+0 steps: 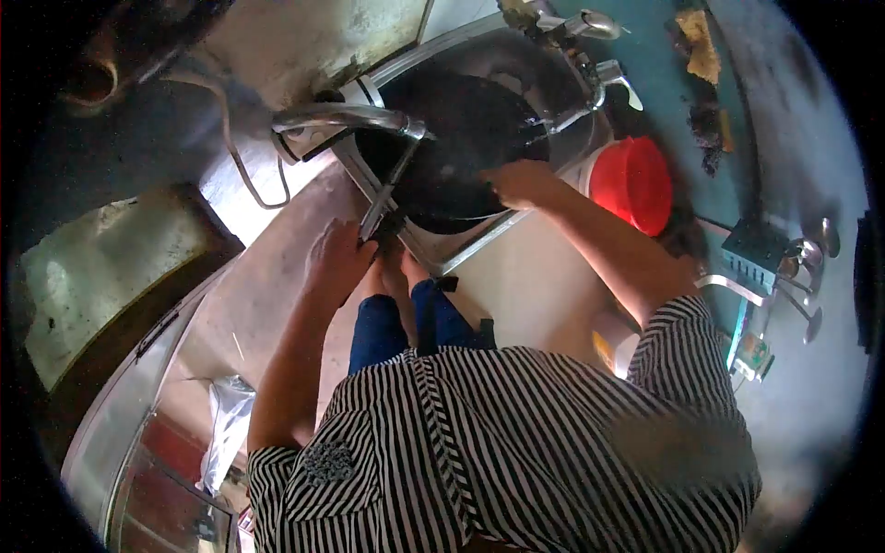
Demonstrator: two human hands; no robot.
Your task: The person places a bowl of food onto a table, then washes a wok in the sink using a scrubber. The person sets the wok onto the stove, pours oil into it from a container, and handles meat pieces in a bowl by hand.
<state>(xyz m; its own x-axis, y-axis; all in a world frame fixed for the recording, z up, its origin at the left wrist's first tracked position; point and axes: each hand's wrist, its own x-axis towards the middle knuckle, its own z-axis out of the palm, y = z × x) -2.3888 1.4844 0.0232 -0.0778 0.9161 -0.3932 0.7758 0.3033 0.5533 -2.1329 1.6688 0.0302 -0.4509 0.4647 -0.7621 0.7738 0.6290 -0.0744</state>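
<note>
A large, dark, round pan (452, 129), like a wok, lies in the metal sink (479, 229). My left hand (346, 256) is closed round the lower end of a long metal handle (380, 210) at the pan's near left side. Over the pan's near right part is my right hand (523, 184), its fingers curled down against the dark inside. Whatever those fingers hold is hidden. From the right, a tap (576, 115) reaches over the pan, and water seems to run from its spout.
A red round tub (631, 186) stands right of the sink. Behind it runs a green-blue ledge (728, 101) with a yellowish scrap (699, 51). A curved metal pipe (341, 115) crosses the sink's left edge. Ladles hang by a utensil rack (751, 253) at right.
</note>
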